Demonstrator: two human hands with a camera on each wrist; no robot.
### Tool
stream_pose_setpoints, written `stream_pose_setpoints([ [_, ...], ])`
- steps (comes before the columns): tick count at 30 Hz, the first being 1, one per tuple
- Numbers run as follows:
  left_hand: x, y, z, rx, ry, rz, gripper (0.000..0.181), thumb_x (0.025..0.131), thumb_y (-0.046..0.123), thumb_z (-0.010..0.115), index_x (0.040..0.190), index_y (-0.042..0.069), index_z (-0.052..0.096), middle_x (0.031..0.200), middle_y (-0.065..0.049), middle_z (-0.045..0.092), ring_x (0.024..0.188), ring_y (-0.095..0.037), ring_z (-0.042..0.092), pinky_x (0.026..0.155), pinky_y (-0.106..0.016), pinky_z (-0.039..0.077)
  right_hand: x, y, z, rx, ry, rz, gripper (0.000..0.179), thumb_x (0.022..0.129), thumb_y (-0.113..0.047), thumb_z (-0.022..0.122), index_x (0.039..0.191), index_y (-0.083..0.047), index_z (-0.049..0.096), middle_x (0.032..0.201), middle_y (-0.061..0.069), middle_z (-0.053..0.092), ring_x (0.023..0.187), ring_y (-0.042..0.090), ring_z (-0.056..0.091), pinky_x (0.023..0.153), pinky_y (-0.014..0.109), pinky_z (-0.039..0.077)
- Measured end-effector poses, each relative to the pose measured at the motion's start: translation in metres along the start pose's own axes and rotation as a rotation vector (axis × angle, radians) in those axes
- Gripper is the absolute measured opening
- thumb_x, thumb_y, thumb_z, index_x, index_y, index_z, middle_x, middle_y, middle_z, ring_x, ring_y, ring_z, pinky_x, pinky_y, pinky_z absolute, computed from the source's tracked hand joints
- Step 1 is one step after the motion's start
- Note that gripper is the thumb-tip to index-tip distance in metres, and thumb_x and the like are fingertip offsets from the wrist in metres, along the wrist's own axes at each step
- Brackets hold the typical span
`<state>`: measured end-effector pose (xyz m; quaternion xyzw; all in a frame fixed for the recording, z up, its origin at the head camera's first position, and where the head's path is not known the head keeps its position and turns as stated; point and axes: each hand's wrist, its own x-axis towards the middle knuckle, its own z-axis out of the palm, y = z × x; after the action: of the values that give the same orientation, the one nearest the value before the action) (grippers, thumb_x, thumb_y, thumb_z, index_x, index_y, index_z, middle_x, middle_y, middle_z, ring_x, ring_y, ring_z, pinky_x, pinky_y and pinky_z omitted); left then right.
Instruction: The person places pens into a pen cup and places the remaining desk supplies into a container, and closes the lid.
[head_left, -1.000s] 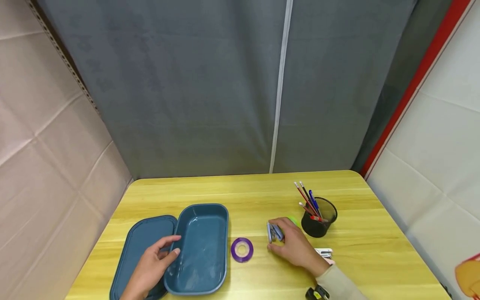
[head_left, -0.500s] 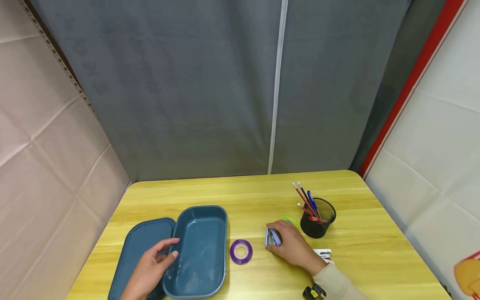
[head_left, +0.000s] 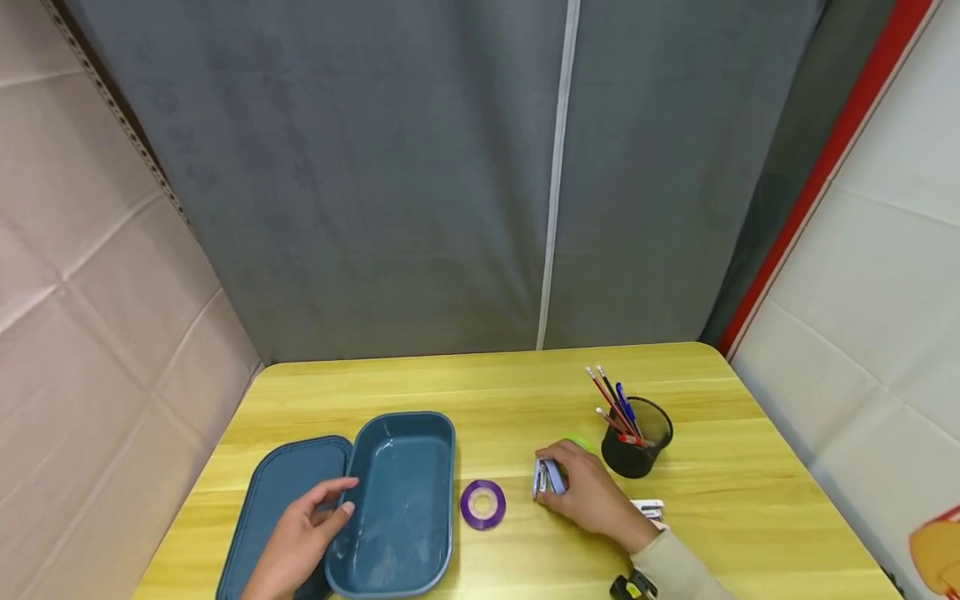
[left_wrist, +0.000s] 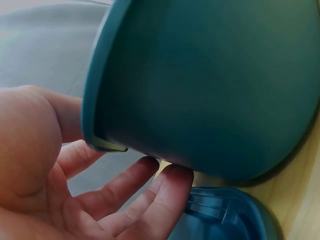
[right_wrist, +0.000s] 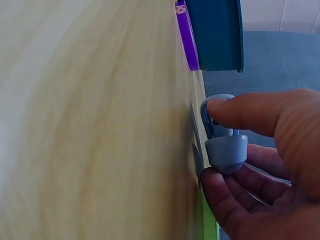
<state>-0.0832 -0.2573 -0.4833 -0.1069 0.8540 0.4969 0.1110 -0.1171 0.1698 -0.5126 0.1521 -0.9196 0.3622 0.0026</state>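
A pale blue stapler (head_left: 548,477) is gripped by my right hand (head_left: 588,492), its jaws angled apart at the end that faces left. In the right wrist view the thumb lies on one side of the stapler (right_wrist: 226,150) and the fingers on the other, close to the tabletop. My left hand (head_left: 303,533) holds the left rim of a dark blue plastic box (head_left: 397,500), thumb at the inner side and fingers outside. Nothing lies in the box. Its matching lid (head_left: 277,492) rests on the table, left of the box and partly behind the left hand.
A roll of purple tape (head_left: 483,504) lies between box and stapler. Something bright green (head_left: 579,442) shows behind the right hand. A black mesh pen cup (head_left: 633,454) with several pencils and pens stands beyond. A white stapler-like object (head_left: 648,508) sits partly hidden by the right wrist.
The stapler has turned slightly in my right hand and come a little nearer to the table's front. The left hand and box keep their place.
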Motion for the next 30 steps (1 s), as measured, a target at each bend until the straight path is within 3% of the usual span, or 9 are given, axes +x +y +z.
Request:
stream_pose_setpoints([
  [9, -0.0003, 0.0007, -0.0015, -0.005, 0.005, -0.012, 0.042, 0.103, 0.028, 0.071, 0.144, 0.020, 0.065, 0.152, -0.019, 0.056, 0.122, -0.035, 0.068, 0.093, -0.050, 0.060, -0.0003, -0.0014, -0.0015, 0.034, -0.006, 0.000, 0.058, 0.081, -0.019, 0.093, 0.133, -0.009, 0.069, 0.120, -0.003, 0.066, 0.084, 0.009, 0.057, 0.069, 0.019, 0.051],
  [23, -0.0003, 0.0014, -0.0027, 0.002, 0.006, -0.015, 0.044, 0.102, 0.028, 0.071, 0.145, 0.020, 0.064, 0.149, -0.019, 0.058, 0.119, -0.033, 0.070, 0.088, -0.048, 0.061, 0.0027, -0.0061, -0.0076, 0.095, -0.008, 0.033, 0.058, 0.081, -0.015, 0.092, 0.134, -0.008, 0.069, 0.121, -0.001, 0.066, 0.080, 0.009, 0.062, 0.067, 0.020, 0.055],
  [30, -0.0012, 0.0010, -0.0035, -0.010, -0.004, -0.031, 0.045, 0.102, 0.030, 0.071, 0.146, 0.021, 0.063, 0.149, -0.019, 0.057, 0.119, -0.032, 0.070, 0.079, -0.042, 0.059, 0.0021, -0.0081, -0.0090, 0.109, -0.003, 0.040, 0.058, 0.081, -0.016, 0.093, 0.134, -0.009, 0.069, 0.120, -0.002, 0.066, 0.079, 0.011, 0.062, 0.066, 0.021, 0.055],
])
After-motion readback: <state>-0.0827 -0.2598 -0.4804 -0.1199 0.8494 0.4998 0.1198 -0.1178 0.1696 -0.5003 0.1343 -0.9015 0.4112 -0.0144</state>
